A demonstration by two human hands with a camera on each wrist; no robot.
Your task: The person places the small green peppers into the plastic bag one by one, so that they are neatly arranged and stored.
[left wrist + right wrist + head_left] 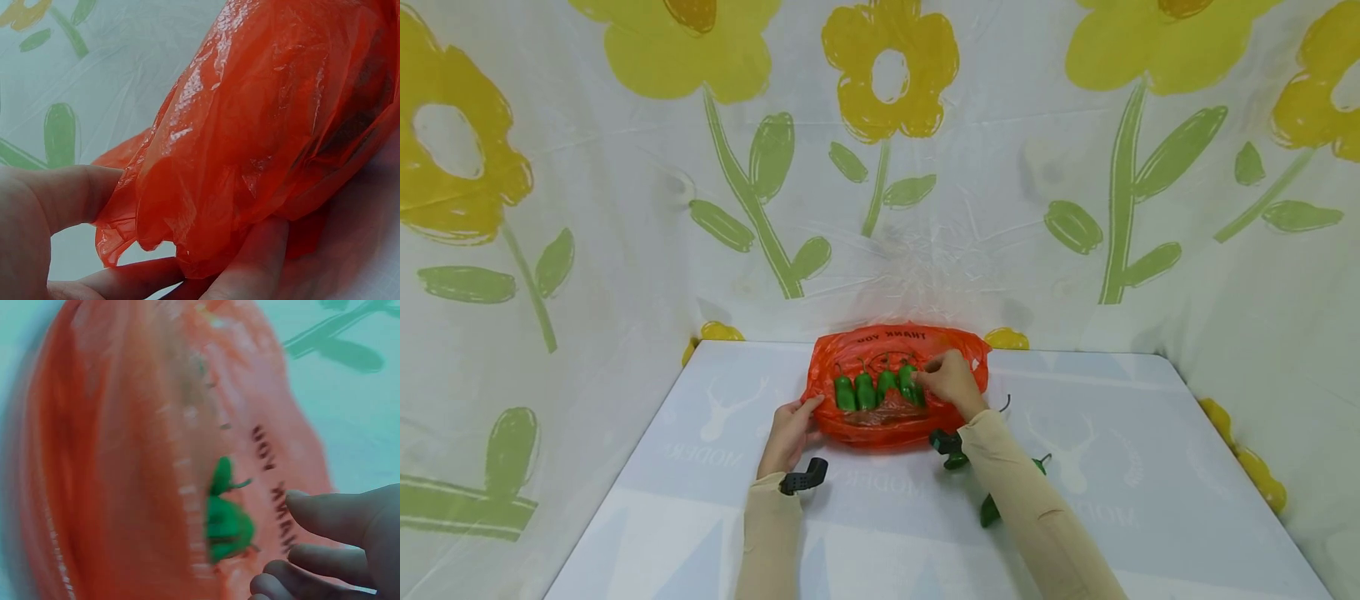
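A red plastic bag (865, 433) with dark lettering lies at the back of the table, its mouth spread. Several green peppers (865, 390) stand side by side inside it, stems up. My left hand (787, 433) grips the bag's left edge; the left wrist view shows its thumb and fingers (256, 262) on either side of the crumpled plastic (206, 206). Over the right-hand pepper reaches my right hand (953, 382). The right wrist view has its thumb (331, 515) and bent fingers apart, nothing between them, beside green peppers (228, 528) partly hidden by the bag's front.
More green peppers (990, 512) lie on the white patterned table (722, 467), partly hidden under the right forearm (1037, 508). A flower-printed sheet (985, 183) hangs behind the table and at both sides. Small black cameras (806, 476) sit on both wrists.
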